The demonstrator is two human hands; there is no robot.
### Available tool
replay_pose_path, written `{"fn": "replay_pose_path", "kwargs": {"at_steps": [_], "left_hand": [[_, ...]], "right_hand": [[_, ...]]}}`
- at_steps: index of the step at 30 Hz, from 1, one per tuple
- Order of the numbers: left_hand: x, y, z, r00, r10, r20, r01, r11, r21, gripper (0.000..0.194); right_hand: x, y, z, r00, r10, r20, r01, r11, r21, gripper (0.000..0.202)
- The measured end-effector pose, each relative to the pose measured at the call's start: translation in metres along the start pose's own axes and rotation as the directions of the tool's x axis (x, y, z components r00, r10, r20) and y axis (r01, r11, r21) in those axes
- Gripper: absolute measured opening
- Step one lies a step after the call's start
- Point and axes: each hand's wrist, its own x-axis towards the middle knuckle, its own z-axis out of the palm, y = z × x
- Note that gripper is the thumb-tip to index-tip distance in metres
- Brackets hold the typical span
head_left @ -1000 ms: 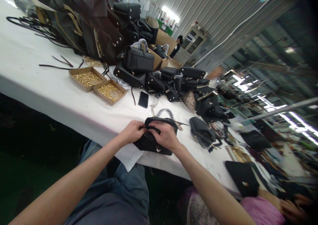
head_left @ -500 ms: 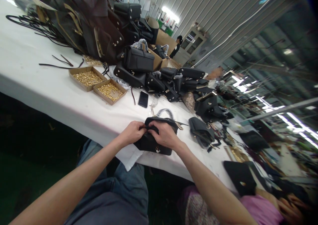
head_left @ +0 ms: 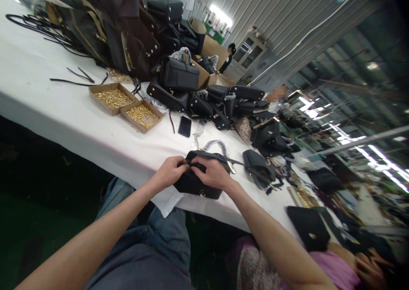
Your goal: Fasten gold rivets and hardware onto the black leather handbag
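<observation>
A black handbag (head_left: 204, 189) lies at the near edge of the white-covered table, its wrapped handle (head_left: 215, 144) standing up on the far side. At the bag's left upper edge, my left hand (head_left: 174, 169) is closed, thumb and fingers pinching the black material. My right hand (head_left: 211, 171) reaches over the top of the bag, thumb and fingers closed on its edge close to the left fingertips. What lies exactly between the fingertips is too dark to make out. A gold clasp (head_left: 202, 192) shows on the bag's near side.
Two cardboard trays (head_left: 123, 111) of small gold metal pieces stand left of a phone (head_left: 184, 126). Black handbags (head_left: 180, 74) are piled along the back. Another black bag (head_left: 259, 167) lies to the right. A co-worker in a pink top (head_left: 335, 271) sits at lower right.
Both hands stay on the bag's edge with nearly the same grip. The right hand has shifted very slightly, and the gold-coloured piece at the bag's right has tilted a little.
</observation>
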Motion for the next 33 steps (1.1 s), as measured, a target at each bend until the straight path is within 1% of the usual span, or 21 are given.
{"fn": "replay_pose_path", "kwargs": {"at_steps": [3, 8, 10, 13, 18, 22, 25, 27, 30, 33], "left_hand": [[-0.002, -0.003, 0.000, 1.000, 0.011, 0.015, -0.010, 0.998, -0.067, 0.019], [-0.003, -0.007, -0.002, 0.999, 0.033, 0.005, -0.033, 0.996, -0.078, 0.039], [-0.005, -0.006, -0.004, 1.000, 0.030, 0.004, -0.029, 0.996, -0.086, 0.042], [-0.009, -0.002, -0.005, 0.999, 0.033, 0.001, -0.033, 0.994, -0.100, 0.041], [-0.019, 0.000, -0.004, 0.998, 0.049, -0.036, -0.054, 0.985, -0.164, 0.031], [-0.024, -0.003, -0.002, 0.996, 0.061, -0.066, -0.070, 0.987, -0.148, 0.025], [-0.026, -0.005, -0.001, 0.996, 0.060, -0.067, -0.070, 0.986, -0.151, 0.026], [-0.027, -0.006, 0.000, 0.995, 0.064, -0.074, -0.075, 0.985, -0.156, 0.025], [-0.028, -0.005, 0.000, 0.994, 0.067, -0.081, -0.079, 0.985, -0.155, 0.025], [-0.029, -0.003, 0.001, 0.994, 0.069, -0.085, -0.082, 0.985, -0.149, 0.026]], "right_hand": [[-0.001, 0.000, 0.002, 1.000, 0.000, -0.002, 0.000, 0.998, 0.064, 0.021], [-0.003, -0.004, 0.004, 1.000, -0.004, -0.019, 0.006, 0.995, 0.097, 0.019], [-0.002, -0.006, 0.003, 1.000, -0.020, -0.024, 0.023, 0.994, 0.111, 0.018], [0.001, -0.007, -0.003, 0.999, -0.036, -0.007, 0.037, 0.990, 0.136, 0.020], [0.006, -0.009, -0.016, 0.997, -0.058, 0.056, 0.047, 0.983, 0.180, 0.023], [0.006, -0.011, -0.020, 0.997, 0.009, 0.070, -0.022, 0.983, 0.184, 0.020], [0.005, -0.013, -0.019, 0.996, 0.046, 0.070, -0.059, 0.981, 0.187, 0.019], [0.004, -0.015, -0.016, 0.998, 0.024, 0.066, -0.035, 0.984, 0.177, 0.018], [0.002, -0.017, -0.010, 0.999, -0.020, 0.026, 0.015, 0.987, 0.160, 0.019], [0.000, -0.016, -0.006, 0.999, -0.022, -0.023, 0.026, 0.984, 0.179, 0.017]]}}
